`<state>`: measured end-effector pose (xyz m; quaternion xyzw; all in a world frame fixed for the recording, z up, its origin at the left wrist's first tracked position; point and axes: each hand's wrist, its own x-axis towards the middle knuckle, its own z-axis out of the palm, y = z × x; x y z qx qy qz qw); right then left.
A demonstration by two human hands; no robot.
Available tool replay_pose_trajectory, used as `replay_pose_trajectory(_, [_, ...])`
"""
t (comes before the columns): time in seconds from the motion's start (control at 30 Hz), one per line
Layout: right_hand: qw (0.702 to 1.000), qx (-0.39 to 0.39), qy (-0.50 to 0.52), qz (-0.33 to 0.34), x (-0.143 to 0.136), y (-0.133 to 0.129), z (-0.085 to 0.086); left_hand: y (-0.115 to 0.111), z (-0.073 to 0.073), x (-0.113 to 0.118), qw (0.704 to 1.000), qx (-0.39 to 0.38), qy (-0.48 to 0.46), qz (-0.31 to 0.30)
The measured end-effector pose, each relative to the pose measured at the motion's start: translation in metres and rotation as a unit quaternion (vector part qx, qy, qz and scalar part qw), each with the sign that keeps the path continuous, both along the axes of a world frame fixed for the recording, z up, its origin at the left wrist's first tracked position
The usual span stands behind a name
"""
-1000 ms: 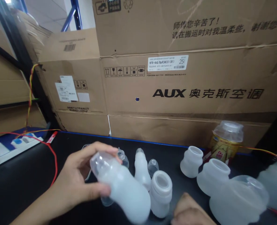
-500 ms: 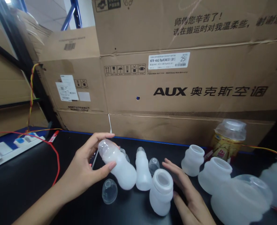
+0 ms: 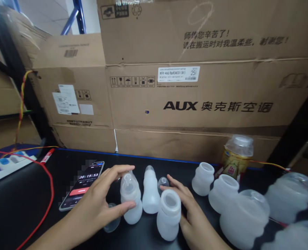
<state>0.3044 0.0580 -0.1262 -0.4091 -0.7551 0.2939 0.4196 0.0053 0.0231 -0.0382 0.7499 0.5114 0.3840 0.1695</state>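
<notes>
1. Upright on the black bench, a frosted silicone bottle with a nipple top stands in the grasp of the left hand: the thumb presses its lower front, the fingers curl over from behind near the nipple. The hand is closed around it, not spread.
2. Its long axis runs nearly vertical, tipped a little toward the camera, and it lies directly ahead and right of the left palm, in contact with it.
3. The right hand is half open, fingers loosely extended. Its fingertips touch the white collar of an open-mouthed bottle standing just left of it; whether it truly grips that bottle I cannot tell.
4. Between the two hands, slightly farther back, a third slim bottle stands upright and untouched, with a small clear cap just beside it on the right.
5. Another clear dome cap lies on the bench under the left thumb, near the held bottle's base.
6. The left hand is plainly the nearer to the nipple-topped bottle; the right is nearer to the open-mouthed one.
7. A phone showing a timer lies left of the left hand, apart from it. Wider frosted bottles stand to the right, before cardboard boxes.
</notes>
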Motion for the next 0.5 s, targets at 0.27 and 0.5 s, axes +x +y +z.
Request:
replay_pose_trajectory(0.27, [0.999, 0.04, -0.021, 0.014, 0.003, 0.005, -0.003, 0.012, 0.008, -0.016, 0.993, 0.114, -0.004, -0.04])
replay_pose_trajectory(0.5, [0.998, 0.064, -0.012, 0.009, 0.002, 0.007, -0.006, 0.032, 0.002, -0.031, 0.982, 0.142, 0.123, -0.012])
